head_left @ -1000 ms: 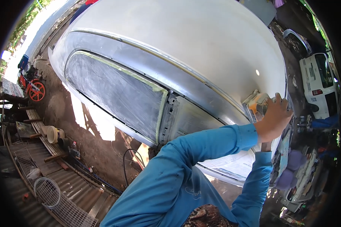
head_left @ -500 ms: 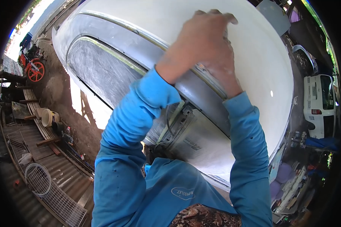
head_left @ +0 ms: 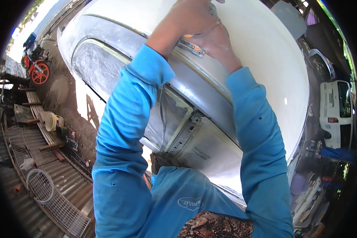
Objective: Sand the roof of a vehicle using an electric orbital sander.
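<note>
Both my hands are together over the white roof (head_left: 261, 55) of a vehicle, close to its side rail. My left hand (head_left: 184, 18) curls over from the left, its fingertips near the top of the view. Beside and under it, my right hand (head_left: 220, 45) is closed too. Between them an orange and grey tool (head_left: 193, 48) shows one end against the roof edge; the rest is covered by my hands, so its exact kind is unclear. A grey cord (head_left: 162, 115) hangs below my left forearm, in front of the filmed-over side windows (head_left: 99, 65).
Below the roof lies a bare, sanded door panel (head_left: 206, 146). To the left are a red motorcycle (head_left: 37, 71), a pale bucket (head_left: 53, 121), planks (head_left: 37, 109) and a wire rack (head_left: 69, 214) on corrugated sheets. A white van (head_left: 336, 113) stands at the right.
My hands have moved up and to the left across the roof edge, staying together. The orange end of the tool now shows more between them.
</note>
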